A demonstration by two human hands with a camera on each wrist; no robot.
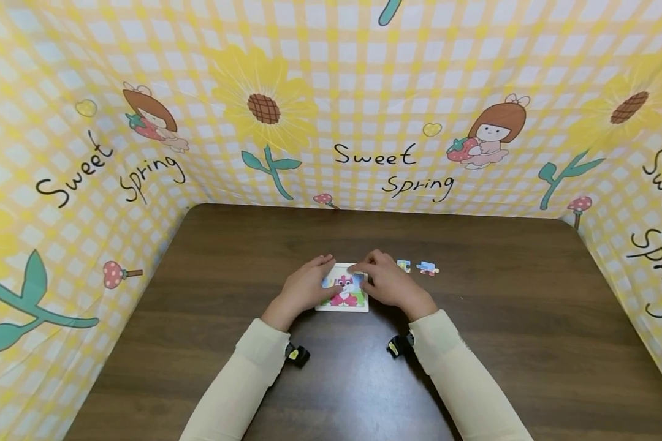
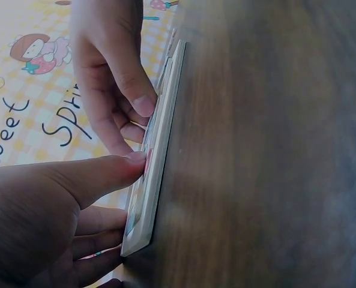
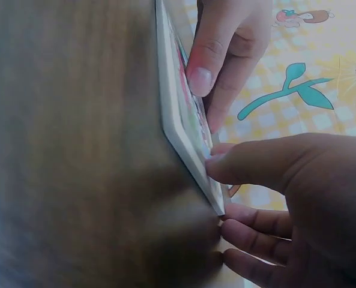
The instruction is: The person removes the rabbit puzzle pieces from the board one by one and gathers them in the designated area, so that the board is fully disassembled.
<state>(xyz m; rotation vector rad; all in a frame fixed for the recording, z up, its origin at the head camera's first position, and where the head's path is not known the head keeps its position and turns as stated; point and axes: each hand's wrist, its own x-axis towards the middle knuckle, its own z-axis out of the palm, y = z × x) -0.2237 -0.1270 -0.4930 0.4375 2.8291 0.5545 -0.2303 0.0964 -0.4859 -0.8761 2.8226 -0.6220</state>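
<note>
A small jigsaw puzzle point(image 1: 344, 298) with a pink cartoon animal lies in a white-rimmed tray point(image 1: 342, 309) on the table. My left hand point(image 1: 303, 286) holds the tray's left side, thumb over the picture and fingers along the outer edge. At the right side is my right hand point(image 1: 390, 282); its index finger and thumb touch the picture near the upper right, and its other fingers lie by the edge. The right wrist view shows that thumb point(image 3: 250, 159) on the tray. Whether a piece sits under the right fingertips is hidden.
Two loose puzzle pieces, one partly behind the right hand point(image 1: 404, 265) and one farther right point(image 1: 428, 268), lie on the brown wooden table point(image 1: 243, 239). Yellow checked cloth point(image 1: 358, 79) rises behind the table and on both sides.
</note>
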